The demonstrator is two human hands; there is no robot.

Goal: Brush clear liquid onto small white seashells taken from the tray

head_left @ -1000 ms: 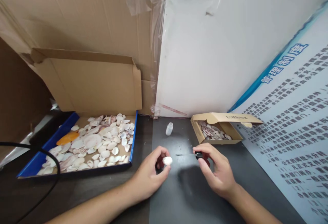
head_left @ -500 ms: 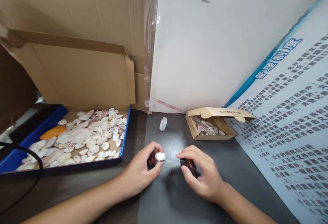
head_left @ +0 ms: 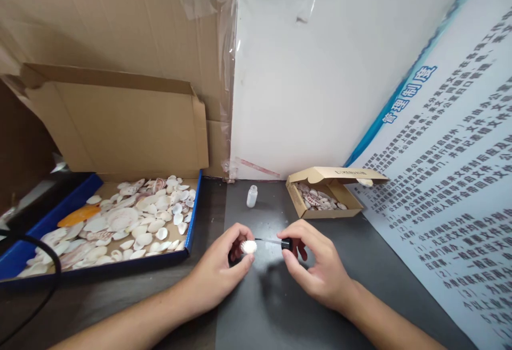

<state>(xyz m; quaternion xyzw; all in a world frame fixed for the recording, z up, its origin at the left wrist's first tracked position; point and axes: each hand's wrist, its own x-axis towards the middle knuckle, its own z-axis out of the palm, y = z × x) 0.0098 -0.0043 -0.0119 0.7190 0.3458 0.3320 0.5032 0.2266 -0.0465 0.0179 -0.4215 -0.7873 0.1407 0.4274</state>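
Note:
Between the thumb and fingers of my left hand (head_left: 224, 262) is a small white ribbed seashell (head_left: 248, 247), its fan edge facing up. My right hand (head_left: 314, 264) pinches the black cap of a thin applicator brush (head_left: 286, 244). The brush's slim stem points left, and its dark tip is beside the shell's upper right edge; whether they touch I cannot tell. Beyond my hands, a small uncapped bottle (head_left: 252, 197) with whitish contents stands upright on the dark table (head_left: 256, 307).
An open blue-edged cardboard box (head_left: 191, 216) on the left holds many shells and an orange piece (head_left: 78, 215). At the back right stands a smaller open carton (head_left: 328, 213) with shells. A black cable (head_left: 56, 264) curves at far left. A printed poster (head_left: 448, 179) rises on the right.
The brush tip has moved from the shell's lower edge to its upper right side. The shell has turned slightly in my left fingers. The whole view has shifted a little.

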